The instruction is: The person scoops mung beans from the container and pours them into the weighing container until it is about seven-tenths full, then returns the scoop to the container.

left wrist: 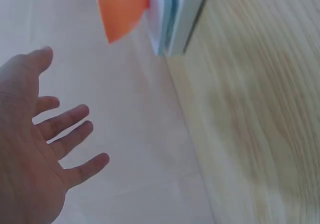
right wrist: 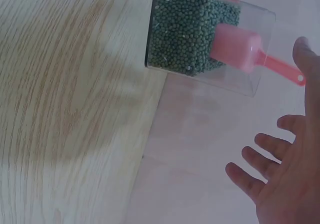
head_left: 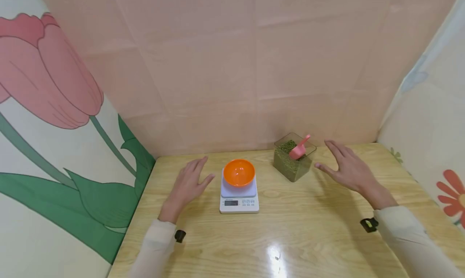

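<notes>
An orange bowl (head_left: 239, 173) sits on the white kitchen scale (head_left: 238, 205) in the middle of the table. Left of the scale, my left hand (head_left: 187, 184) is held with its fingers spread and nothing in them; the left wrist view shows that hand (left wrist: 37, 144) apart from the bowl (left wrist: 121, 8). A clear container (head_left: 292, 169) of green beans (right wrist: 182, 31) stands toward the back right. In it lies a pink scoop (head_left: 298, 151), its handle sticking up over the rim. My right hand (head_left: 348, 167), fingers apart and holding nothing, hovers right of the container.
The wood-grain table (head_left: 225, 245) ends at a pink cloth backdrop (head_left: 218, 88) close behind the container. Patterned panels stand on both sides, the left one with a large tulip (head_left: 54, 68). A dark band piece (head_left: 369, 225) is at the right wrist.
</notes>
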`<state>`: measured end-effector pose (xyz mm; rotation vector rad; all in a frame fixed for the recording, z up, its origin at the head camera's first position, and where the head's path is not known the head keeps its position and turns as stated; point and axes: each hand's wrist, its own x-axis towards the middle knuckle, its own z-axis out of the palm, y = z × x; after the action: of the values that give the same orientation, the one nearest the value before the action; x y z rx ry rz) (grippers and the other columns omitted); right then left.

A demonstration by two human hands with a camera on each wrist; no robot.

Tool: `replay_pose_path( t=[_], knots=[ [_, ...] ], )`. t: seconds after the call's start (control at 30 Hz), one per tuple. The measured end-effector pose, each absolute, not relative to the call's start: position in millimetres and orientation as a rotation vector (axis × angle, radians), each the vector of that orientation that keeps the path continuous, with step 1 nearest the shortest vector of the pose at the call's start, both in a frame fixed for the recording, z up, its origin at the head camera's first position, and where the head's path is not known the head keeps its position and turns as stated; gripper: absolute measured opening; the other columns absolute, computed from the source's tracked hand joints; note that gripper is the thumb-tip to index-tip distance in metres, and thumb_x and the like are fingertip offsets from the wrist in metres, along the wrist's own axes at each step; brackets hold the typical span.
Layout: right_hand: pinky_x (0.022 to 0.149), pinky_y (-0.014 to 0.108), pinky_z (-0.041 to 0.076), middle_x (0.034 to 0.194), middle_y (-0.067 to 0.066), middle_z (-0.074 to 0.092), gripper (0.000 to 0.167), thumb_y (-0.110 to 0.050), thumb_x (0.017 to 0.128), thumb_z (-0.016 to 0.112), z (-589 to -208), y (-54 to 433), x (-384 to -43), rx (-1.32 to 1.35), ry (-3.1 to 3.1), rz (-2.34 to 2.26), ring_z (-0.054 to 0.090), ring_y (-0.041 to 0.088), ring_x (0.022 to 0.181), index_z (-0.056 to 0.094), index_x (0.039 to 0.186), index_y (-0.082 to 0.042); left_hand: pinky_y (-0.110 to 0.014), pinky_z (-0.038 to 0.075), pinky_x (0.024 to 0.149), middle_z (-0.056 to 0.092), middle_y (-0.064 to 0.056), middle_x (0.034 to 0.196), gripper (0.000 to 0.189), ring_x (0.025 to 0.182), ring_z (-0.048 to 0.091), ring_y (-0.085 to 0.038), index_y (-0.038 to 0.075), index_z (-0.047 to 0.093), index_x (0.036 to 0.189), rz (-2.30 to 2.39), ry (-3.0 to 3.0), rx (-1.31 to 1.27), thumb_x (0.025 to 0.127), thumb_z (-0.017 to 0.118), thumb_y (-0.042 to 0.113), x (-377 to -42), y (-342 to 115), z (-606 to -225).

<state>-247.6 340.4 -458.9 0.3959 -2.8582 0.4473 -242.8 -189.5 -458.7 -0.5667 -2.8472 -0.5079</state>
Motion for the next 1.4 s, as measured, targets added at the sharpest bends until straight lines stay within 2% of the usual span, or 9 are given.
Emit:
replay_pose_path(
  t=[0.23, 0.63, 0.93, 1.4],
  knots=[
    [0.11, 0.08, 0.031, 0.169, 0.029, 0.032, 0.095, -0.056, 0.102, 0.064, -458, 336, -249, 0.346, -2.845, 0.573, 0.033, 0.058, 0.149, 0.018, 0.171, -0.012, -0.058, 0.044, 0.117, 0.061, -0.012, 0.15, 0.066, 0.142, 0.055, -0.035, 0.01, 0.045, 0.161, -0.707, -2.756, -0.573, 0.107, 0.063, 0.043, -243, -166, -455],
    [0.108, 0.081, 0.03, 0.167, 0.035, 0.031, 0.091, -0.047, 0.104, 0.066, -462, 332, -251, 0.347, -2.801, 0.757, 0.033, 0.063, 0.146, 0.019, 0.169, -0.004, -0.053, 0.044, 0.119, 0.06, -0.009, 0.151, 0.059, 0.142, 0.054, -0.031, 0.01, 0.048, 0.158, -0.831, -2.722, -0.636, 0.108, 0.063, 0.036, -250, -123, -447],
    [0.1, 0.077, 0.04, 0.159, 0.04, 0.038, 0.088, -0.043, 0.106, 0.064, -469, 330, -255, 0.353, -2.768, 0.834, 0.047, 0.059, 0.133, 0.019, 0.168, 0.0, -0.05, 0.044, 0.12, 0.057, -0.003, 0.155, 0.056, 0.146, 0.051, -0.026, 0.015, 0.048, 0.158, -0.932, -2.78, -0.62, 0.11, 0.057, 0.042, -261, -95, -449],
    [0.102, 0.075, 0.042, 0.161, 0.038, 0.036, 0.086, -0.043, 0.107, 0.061, -475, 324, -256, 0.342, -2.752, 0.927, 0.046, 0.059, 0.136, 0.019, 0.169, -0.001, -0.051, 0.043, 0.119, 0.056, -0.005, 0.154, 0.056, 0.144, 0.054, -0.027, 0.015, 0.045, 0.161, -1.105, -2.765, -0.656, 0.111, 0.057, 0.037, -270, -60, -453]
  ],
)
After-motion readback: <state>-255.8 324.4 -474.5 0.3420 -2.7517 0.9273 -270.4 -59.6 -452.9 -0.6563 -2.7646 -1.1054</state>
